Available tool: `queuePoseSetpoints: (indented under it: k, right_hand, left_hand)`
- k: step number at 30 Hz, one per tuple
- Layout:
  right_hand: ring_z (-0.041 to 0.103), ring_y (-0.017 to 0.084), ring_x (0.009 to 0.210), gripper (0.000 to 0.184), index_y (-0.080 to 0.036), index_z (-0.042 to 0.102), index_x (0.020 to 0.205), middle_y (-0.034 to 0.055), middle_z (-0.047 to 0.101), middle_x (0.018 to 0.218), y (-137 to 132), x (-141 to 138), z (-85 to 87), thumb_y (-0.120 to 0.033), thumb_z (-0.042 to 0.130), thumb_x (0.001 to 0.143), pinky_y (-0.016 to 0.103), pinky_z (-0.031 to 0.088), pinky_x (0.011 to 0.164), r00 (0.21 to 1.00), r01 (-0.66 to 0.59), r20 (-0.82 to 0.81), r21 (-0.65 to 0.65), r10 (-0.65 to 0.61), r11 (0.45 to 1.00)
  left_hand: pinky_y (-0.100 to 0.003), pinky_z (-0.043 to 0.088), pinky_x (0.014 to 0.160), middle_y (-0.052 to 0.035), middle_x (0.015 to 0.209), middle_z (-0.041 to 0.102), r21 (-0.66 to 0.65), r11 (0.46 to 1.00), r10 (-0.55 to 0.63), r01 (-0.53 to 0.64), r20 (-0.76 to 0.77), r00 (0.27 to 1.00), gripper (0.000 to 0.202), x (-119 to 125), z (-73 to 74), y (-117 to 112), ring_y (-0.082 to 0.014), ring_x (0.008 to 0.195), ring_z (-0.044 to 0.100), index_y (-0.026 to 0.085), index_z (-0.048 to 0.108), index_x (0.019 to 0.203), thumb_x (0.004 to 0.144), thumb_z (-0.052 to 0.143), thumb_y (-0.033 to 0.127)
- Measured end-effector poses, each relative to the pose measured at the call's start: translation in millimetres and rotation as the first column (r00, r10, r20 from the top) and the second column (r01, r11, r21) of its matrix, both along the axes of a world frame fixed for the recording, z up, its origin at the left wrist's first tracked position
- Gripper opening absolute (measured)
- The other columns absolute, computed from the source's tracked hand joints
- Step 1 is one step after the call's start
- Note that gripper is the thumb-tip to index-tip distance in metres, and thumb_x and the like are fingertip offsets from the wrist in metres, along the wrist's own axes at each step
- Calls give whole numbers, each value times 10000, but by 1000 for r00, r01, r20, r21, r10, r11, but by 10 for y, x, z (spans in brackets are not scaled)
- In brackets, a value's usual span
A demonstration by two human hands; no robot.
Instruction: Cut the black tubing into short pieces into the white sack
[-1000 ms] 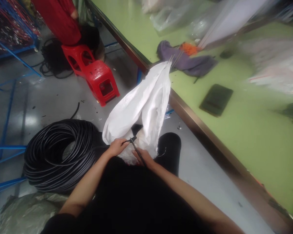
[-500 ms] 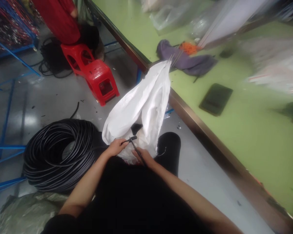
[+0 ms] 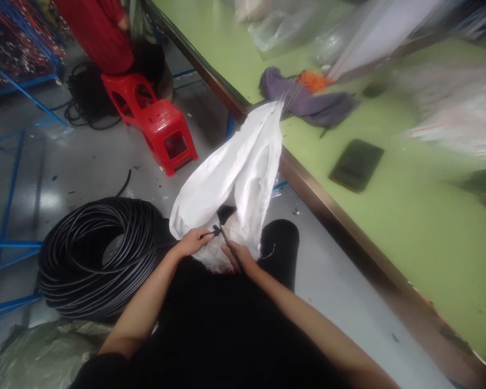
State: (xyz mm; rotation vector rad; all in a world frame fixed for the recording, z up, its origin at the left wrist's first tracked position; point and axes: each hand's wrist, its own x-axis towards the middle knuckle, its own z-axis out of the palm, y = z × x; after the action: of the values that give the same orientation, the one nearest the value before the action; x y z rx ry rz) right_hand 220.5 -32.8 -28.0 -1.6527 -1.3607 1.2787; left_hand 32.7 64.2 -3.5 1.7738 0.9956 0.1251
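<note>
Grey floor [image 3: 47, 200] gleams at ten o'clock as the left hand [image 3: 195, 241] pinches a thin black rubbery cable [image 3: 211, 234] and the right hand [image 3: 244, 259] grips a slim dark metallic tool [image 3: 235, 258], the cable's end, between them, no longer crossing past the tool, suggesting a trim or bend.

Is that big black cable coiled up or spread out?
Coiled up: the black cable lies in a thick ring of stacked loops on the floor.
</note>
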Motion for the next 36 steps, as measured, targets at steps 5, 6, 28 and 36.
queuePoseSetpoints:
  k: [5,6,28,36]
  right_hand:
    - [490,132,418,401,-207,507,731,-39,505,478,39,-18,69,-590,458,841,249,409,426,980,31,-193,-134,-57,991]
    - [479,125,395,398,-204,504,742,-48,496,463,45,-25,81,-587,461,841,244,407,413,970,18,-238,-151,-54,988]
    - [568,152,629,383,-210,496,1078,7,592,759,-37,-12,0,-517,495,850,306,491,632,969,-131,-223,-94,108,987]
    - [596,174,678,342,-215,503,1132,15,607,765,31,-96,-51,-437,465,875,328,483,674,984,-166,-83,-95,158,981]
  left_hand:
    - [-226,360,575,18,625,547,38,995,-90,93,-66,994,415,50,45,-111,-119,598,477,162,628,746,898,412,482]
    - [-229,364,582,12,648,571,51,991,-116,121,-85,990,402,74,57,-153,-124,612,494,166,640,770,902,412,470]
    - [-284,487,788,-49,984,707,322,918,243,-230,-2,970,306,-31,57,-26,-188,869,639,198,682,1037,898,489,392]
    - [-262,480,763,-31,935,709,311,943,133,-120,-21,991,288,108,59,-157,-168,828,635,213,699,981,912,466,367]
